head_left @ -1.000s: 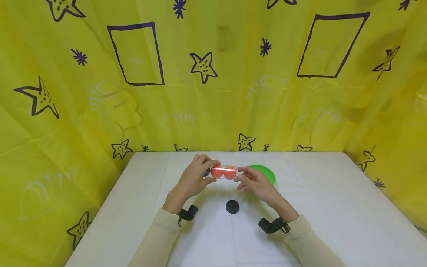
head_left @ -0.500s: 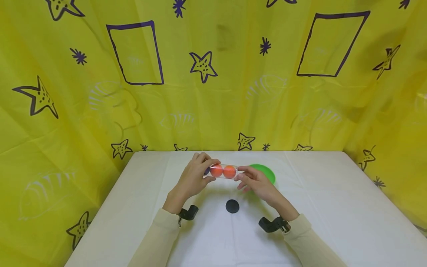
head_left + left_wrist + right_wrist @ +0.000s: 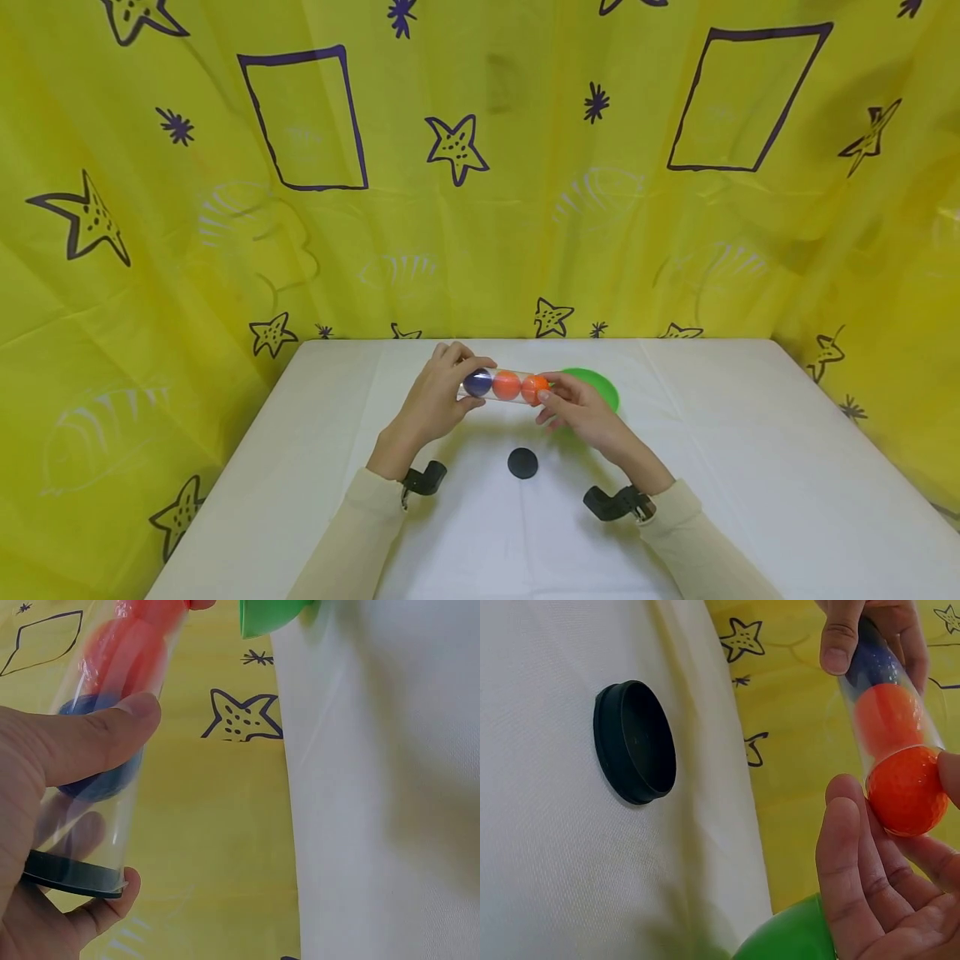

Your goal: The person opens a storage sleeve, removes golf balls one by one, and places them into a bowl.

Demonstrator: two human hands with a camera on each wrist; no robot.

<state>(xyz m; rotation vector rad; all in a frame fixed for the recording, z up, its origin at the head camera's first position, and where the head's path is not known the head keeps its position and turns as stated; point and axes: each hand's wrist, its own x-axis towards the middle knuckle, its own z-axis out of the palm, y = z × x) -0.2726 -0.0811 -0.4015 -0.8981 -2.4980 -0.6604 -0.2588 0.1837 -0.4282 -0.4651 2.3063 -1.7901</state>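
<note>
My left hand point(image 3: 429, 408) grips a clear tube point(image 3: 118, 829) above the table, its thumb across the side and fingers behind. A dark base closes the tube's near end in the left wrist view. Inside sit a dark blue ball point(image 3: 477, 383) and a red-orange ball point(image 3: 506, 385). At the uncapped end, a dimpled orange golf ball point(image 3: 907, 791) sticks partly out of the mouth. My right hand point(image 3: 588, 414) pinches that ball between thumb and fingers. Below the hands, a round black cap point(image 3: 522, 463) lies on the table, its hollow side visible in the right wrist view point(image 3: 649, 742).
Behind my right hand stands a green bowl point(image 3: 597, 387), partly covered by that hand. A white cloth covers the table point(image 3: 750, 467). Yellow curtains point(image 3: 517, 233) with drawn stars hang at the back and both sides.
The balls have slid right along the tube, bringing the blue one into view. The front orange ball now protrudes at the mouth, where my right fingers have taken hold of it.
</note>
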